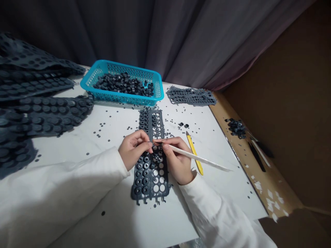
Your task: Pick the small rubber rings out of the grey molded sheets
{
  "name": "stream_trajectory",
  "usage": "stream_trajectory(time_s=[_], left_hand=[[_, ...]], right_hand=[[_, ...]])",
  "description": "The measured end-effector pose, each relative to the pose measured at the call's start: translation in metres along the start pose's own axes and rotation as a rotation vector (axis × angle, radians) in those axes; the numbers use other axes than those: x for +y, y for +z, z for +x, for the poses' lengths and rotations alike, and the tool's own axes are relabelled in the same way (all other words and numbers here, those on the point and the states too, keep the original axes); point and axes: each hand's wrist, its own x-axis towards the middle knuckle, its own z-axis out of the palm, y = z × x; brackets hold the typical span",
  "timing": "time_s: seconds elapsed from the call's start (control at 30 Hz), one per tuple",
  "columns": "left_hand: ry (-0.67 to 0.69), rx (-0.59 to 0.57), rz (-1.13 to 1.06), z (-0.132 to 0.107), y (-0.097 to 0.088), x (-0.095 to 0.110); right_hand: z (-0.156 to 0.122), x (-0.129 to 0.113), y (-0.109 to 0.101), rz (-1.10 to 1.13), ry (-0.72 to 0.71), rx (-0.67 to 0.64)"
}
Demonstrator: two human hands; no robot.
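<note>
In the head view a dark rubber sheet (pixel 151 175) lies lengthwise before me. Rings fill its left columns, and many round holes on its right show white table. Above its middle, my left hand (pixel 134 147) is closed in a pinch on a small black rubber piece (pixel 151 143), partly hidden by the fingertips. My right hand (pixel 178 160) grips a thin white stick-like tool (pixel 201 159) whose dark tip points at that piece. Whether the tip touches it I cannot tell. A few loose black pieces (pixel 155 162) rest on the sheet below the hands.
Behind the sheet stands a blue basket (pixel 86 81) of small black parts. Moulded rubber sheets (pixel 46 115) are piled at left. A punched-out sheet (pixel 191 95) lies at back right, and a yellow pen-like tool (pixel 194 153) beside my right hand. Small black discs dot the table (pixel 113 220).
</note>
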Motion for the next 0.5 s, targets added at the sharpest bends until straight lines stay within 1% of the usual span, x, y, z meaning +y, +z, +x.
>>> stream_trajectory(time_s=[0.23,0.5], left_hand=[[0.023,0.008,0.019,-0.0006,-0.001,-0.0034],[0.029,-0.01,0.031,-0.0007,-0.0028,-0.0051]], right_hand=[[-0.0002,-0.0008,0.0015,0.057,0.032,-0.05],[-0.0004,0.0006,0.0017,0.06,0.027,-0.055]])
